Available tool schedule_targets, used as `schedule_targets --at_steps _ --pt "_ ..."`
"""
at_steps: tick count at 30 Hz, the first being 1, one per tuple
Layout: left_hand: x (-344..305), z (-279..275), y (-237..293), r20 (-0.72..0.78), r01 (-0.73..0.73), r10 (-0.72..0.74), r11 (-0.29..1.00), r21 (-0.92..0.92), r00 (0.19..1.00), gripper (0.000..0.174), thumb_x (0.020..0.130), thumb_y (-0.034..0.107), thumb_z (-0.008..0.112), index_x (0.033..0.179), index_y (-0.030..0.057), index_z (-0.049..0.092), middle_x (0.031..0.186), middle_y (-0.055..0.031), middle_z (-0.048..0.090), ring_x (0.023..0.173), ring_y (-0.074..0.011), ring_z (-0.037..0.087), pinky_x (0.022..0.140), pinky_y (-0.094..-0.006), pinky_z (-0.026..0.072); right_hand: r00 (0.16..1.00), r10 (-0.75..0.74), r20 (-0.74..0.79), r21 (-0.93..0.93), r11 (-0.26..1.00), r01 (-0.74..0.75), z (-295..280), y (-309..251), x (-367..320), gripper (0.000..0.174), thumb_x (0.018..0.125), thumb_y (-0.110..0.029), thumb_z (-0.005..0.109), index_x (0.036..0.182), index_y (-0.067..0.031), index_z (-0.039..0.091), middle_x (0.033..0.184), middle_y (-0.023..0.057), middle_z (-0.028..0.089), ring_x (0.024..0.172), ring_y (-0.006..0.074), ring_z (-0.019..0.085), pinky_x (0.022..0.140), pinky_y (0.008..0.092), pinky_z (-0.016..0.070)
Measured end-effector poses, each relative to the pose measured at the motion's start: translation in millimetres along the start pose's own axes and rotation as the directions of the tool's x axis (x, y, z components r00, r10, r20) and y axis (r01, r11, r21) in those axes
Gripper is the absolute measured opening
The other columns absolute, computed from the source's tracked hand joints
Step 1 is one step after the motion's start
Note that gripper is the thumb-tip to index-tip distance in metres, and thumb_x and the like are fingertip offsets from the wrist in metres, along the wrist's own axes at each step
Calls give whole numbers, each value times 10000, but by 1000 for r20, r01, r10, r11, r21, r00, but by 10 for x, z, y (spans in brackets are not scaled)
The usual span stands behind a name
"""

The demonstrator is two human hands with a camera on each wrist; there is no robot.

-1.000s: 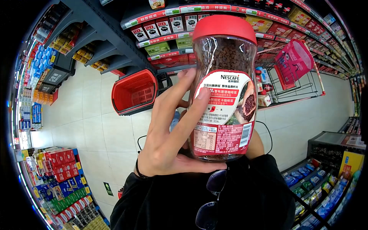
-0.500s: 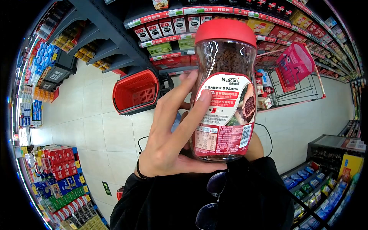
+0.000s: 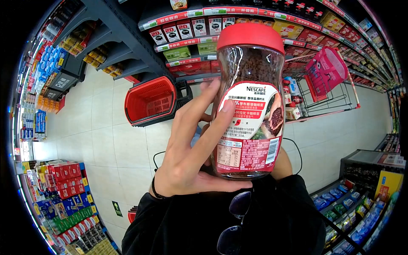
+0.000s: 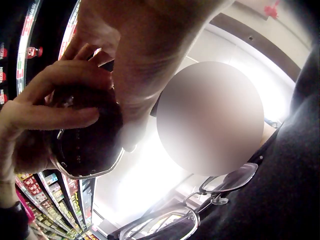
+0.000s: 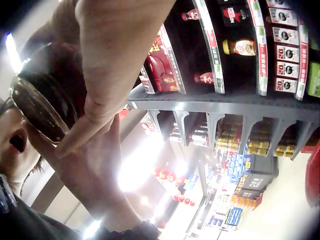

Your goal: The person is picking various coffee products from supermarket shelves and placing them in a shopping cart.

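A glass jar of Nescafé instant coffee [image 3: 255,68] with a red lid stands upright in front of the chest, its printed back label facing the head camera. On its left side, my left hand [image 3: 178,157] holds it, two fingertips on the label and the thumb beneath the base. The right hand is mostly hidden behind the jar in the head view. From the left wrist view, this right hand [image 4: 30,117] grips the jar from below, fingers curled across its dark bottom [image 4: 90,145].
A red shopping basket [image 3: 151,102] stands on the tiled floor at the left. Beyond the jar, a shopping cart [image 3: 327,97] with a pink package and groceries stands by shelves of coffee boxes [image 3: 185,30]. Sunglasses [image 3: 231,238] hang on the black shirt.
The jar sits slightly lower in the head view, and the surroundings have shifted a little with the head. Both hands keep their hold on the jar.
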State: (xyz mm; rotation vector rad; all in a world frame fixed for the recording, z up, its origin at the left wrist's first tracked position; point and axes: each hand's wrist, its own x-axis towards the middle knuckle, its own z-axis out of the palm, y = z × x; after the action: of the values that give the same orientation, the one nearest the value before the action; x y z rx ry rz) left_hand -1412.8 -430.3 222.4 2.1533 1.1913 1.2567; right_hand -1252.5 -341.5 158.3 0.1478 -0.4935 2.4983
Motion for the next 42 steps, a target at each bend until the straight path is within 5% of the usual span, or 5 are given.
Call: schedule_targets --at_steps 18,20,24,31,42 --pt "-9 -143 -54 124 97 -82 988 -120 989 1091 618 172 851 1533 -39 296 1553 -311 301 1423 -423 368 1148 -454 313 992 28 -121 -308 949 -65 86 -154 -203 1203 547 -174 963 1515 -12 267 1412 153 501 1289 234 509 1081 389 426" --pt "-75 -190 -274 123 172 -149 964 -204 981 1012 682 146 818 1527 -49 297 1553 -296 312 1438 -384 362 1152 -445 313 983 -56 -177 -628 775 -69 129 -212 -172 1205 545 -167 966 1514 -11 267 1411 152 503 1288 231 510 1081 385 427" --pt "-30 -88 -376 10 308 -351 809 -500 936 1008 772 149 811 1545 -57 197 1524 -262 363 1406 -336 410 1144 -447 336 857 -506 102 -980 -198 0 232 -144 146 1342 558 -286 943 1569 -24 101 1316 246 538 1212 354 584 989 445 490" --pt "223 13 -942 -164 353 -490 786 -507 856 896 792 175 844 1449 -42 275 1374 -214 506 1271 -263 532 1048 -401 457 912 -408 43 -815 -542 -204 127 -94 430 1271 599 -361 910 1595 -102 166 1118 220 540 989 409 600 837 475 513" --pt "965 -563 -2722 -159 474 -721 588 -655 674 608 891 230 744 1345 -57 459 1207 -140 617 1100 -177 610 934 -310 501 976 -124 -180 -959 242 -146 -938 -722 1997 956 759 -215 867 1512 5 320 1387 160 519 1247 220 542 1038 362 457"
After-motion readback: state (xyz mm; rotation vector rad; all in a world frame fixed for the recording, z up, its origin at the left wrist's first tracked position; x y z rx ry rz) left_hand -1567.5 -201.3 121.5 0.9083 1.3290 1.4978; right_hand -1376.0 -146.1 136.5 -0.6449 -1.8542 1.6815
